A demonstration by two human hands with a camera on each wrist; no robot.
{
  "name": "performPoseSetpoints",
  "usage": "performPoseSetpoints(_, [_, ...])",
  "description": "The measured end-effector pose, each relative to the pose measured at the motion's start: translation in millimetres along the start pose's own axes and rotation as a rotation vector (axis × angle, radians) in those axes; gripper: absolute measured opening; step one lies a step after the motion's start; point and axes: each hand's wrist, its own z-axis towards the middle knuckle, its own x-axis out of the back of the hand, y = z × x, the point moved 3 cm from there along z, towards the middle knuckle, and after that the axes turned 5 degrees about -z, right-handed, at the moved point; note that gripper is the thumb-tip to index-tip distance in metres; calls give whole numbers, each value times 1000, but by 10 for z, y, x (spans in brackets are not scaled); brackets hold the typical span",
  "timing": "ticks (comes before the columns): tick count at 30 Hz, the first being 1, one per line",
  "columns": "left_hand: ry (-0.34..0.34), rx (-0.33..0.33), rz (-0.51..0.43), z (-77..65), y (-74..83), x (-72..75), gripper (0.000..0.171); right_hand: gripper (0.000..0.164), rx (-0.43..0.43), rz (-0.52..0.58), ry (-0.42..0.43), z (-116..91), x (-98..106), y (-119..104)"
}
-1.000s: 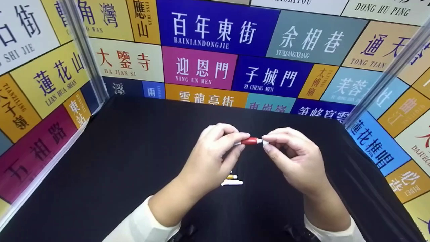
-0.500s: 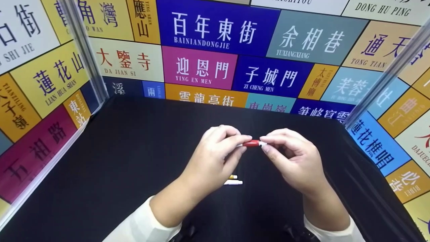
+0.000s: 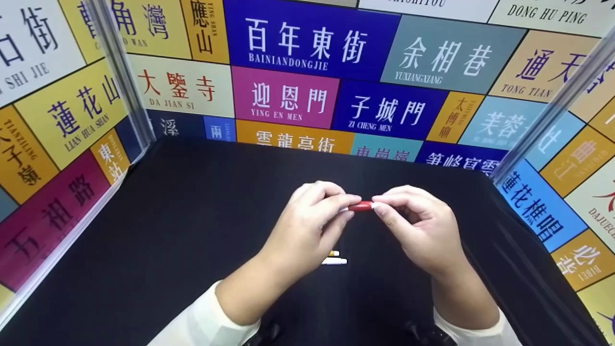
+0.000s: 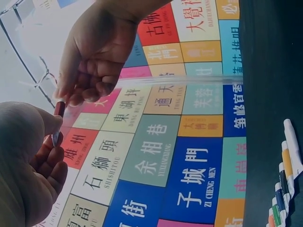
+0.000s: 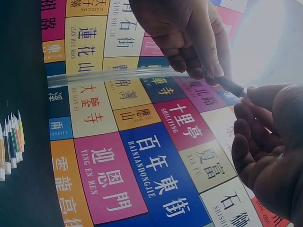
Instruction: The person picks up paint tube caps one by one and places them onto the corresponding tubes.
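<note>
A slim red pen [image 3: 360, 206] with white ends is held level above the table between both hands. My left hand [image 3: 305, 228] pinches its left part between thumb and fingers. At the other end, the thumb and forefinger of my right hand [image 3: 427, 230] pinch the white tip and mostly cover it. In the left wrist view a pointed end of the pen [image 4: 59, 111] shows below the left thumb. The right wrist view has the same pen [image 5: 229, 86], dark against the glare, spanning the two hands.
A black cloth [image 3: 192, 240] covers the table. Below the left hand lie a white pen [image 3: 335, 261] and a yellow one [image 3: 333, 253]; the left wrist view shows several more coloured pens [image 4: 283, 182] in a row. Sign-printed panels [image 3: 307, 43] enclose the back and sides.
My right hand has shifted slightly left. The white piece in its fingers, apart from the pen's end a second ago, now meets it, and the fingers cover the joint. Left hand moved slightly right.
</note>
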Motion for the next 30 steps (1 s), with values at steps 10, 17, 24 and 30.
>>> performPoseSetpoints(10, [-17,-15,-18,-1,34,-27,23,24,-41,-38,19,-26,8,43])
performPoseSetpoints(17, [-8,-32,-15,2,38,-32,23,22,-61,-21,35,-25,26,64])
performPoseSetpoints(24, [11,-13,-9,2,15,-20,24,17,-14,219,62,-15,30,39])
performPoseSetpoints(30, [24,27,3,4,-14,-9,24,32,136,241,20,-14,-21,-7])
